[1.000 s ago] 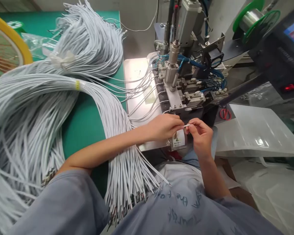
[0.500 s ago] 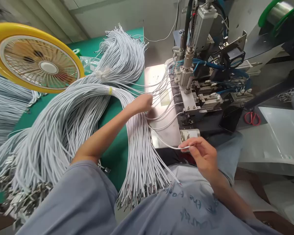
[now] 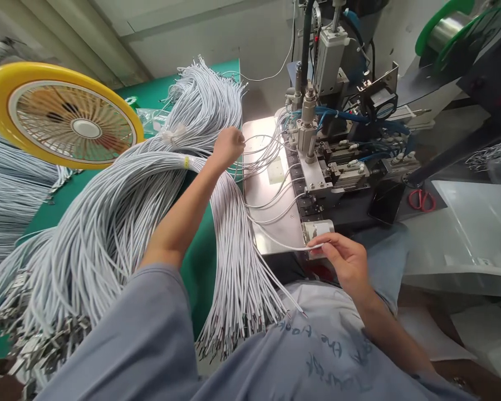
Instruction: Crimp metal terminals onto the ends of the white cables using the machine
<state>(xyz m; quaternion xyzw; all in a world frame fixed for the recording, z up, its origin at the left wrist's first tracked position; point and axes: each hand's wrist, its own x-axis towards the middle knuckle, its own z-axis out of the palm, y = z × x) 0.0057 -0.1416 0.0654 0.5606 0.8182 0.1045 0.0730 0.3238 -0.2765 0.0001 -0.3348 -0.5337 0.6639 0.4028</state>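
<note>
White cable (image 3: 294,247) is pinched in our right hand (image 3: 344,260), presumably to steady its end; whether our curled left hand (image 3: 229,148) grips anything, we cannot tell.

Light hit hardest on the plate (image 3: 261,203) left of the machine (image 3: 313,174), flaring near white! The cables (image 3: 236,245), lower left of it, showed pale and fairly crisp. Right of it, shadow pooled, and a sheet (image 3: 470,217) caught glare. Far left of it, the lens stretched the fan (image 3: 86,128) into an oval.
</note>
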